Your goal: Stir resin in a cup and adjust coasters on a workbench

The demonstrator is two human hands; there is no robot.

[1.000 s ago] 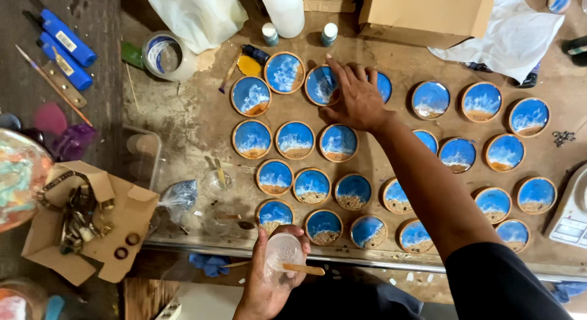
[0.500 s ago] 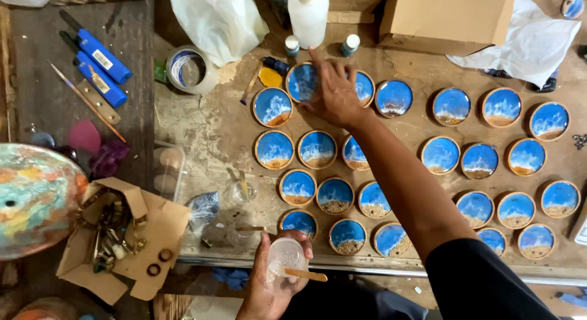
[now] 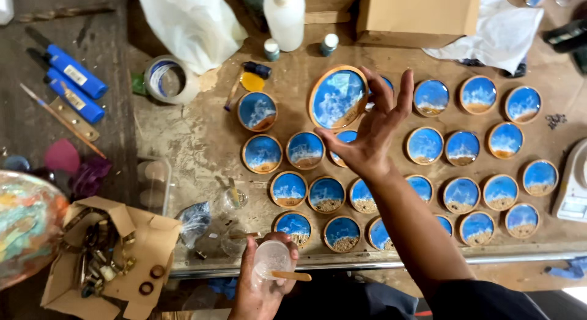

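Right hand (image 3: 373, 136), upper centre, grips raised coaster (image 3: 338, 98) by fingertips; left hand (image 3: 264, 283), bottom, holds cup (image 3: 271, 259) and stick (image 3: 292, 275); keep coaster level, fingers off wet face.

Workbench (image 3: 183, 142): worn, stained wood, metal strip on the near edge. On it: rows of round blue coasters (image 3: 465, 148) across the middle and right, white bottle (image 3: 285, 15) and cardboard box (image 3: 418, 13) at the back, tape roll (image 3: 166, 79) back left, two small capped vials (image 3: 271, 49) near the bottle. White scale (image 3: 573, 185), probably, at the right edge. Blue markers (image 3: 72, 81) far left.
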